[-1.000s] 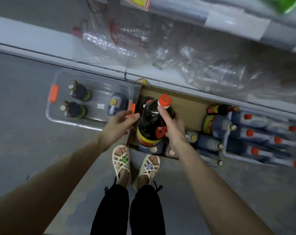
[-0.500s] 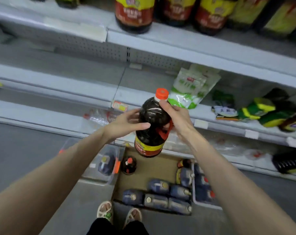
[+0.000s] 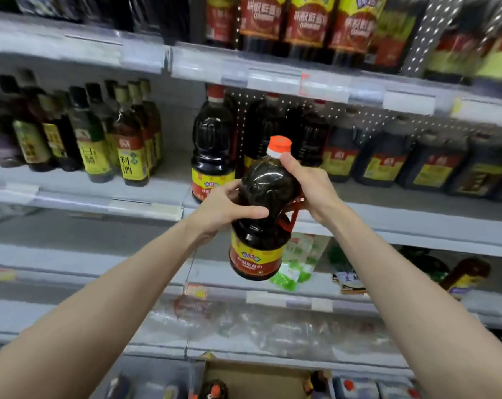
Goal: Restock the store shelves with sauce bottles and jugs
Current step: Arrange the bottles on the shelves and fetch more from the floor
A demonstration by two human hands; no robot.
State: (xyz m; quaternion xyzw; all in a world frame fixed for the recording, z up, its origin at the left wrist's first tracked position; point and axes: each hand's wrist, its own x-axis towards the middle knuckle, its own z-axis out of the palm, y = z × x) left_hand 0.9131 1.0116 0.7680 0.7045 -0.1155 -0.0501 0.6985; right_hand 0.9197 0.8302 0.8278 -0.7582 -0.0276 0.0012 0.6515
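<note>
While soy sauce jug (image 3: 261,214) hung before shelf (image 3: 416,223), left grip (image 3: 221,210) wrapped its shoulder, right grip (image 3: 313,185) held neck. Placing step imo; next needed gap beside matching jug (image 3: 212,148).

Shop aisle, metal shelves (image 3: 416,223) w/ price tags, rows of sauce bottles (image 3: 212,156)

Jug (image 3: 268,194), frame centre: glossy, smooth dark plastic; orange plastic cap (image 3: 279,144); shiny printed label (image 3: 255,259). Shelves (image 3: 416,223): matt grey metal, by appearance. Box (image 3: 258,375), bottom edge: matt brown cardboard.
</note>
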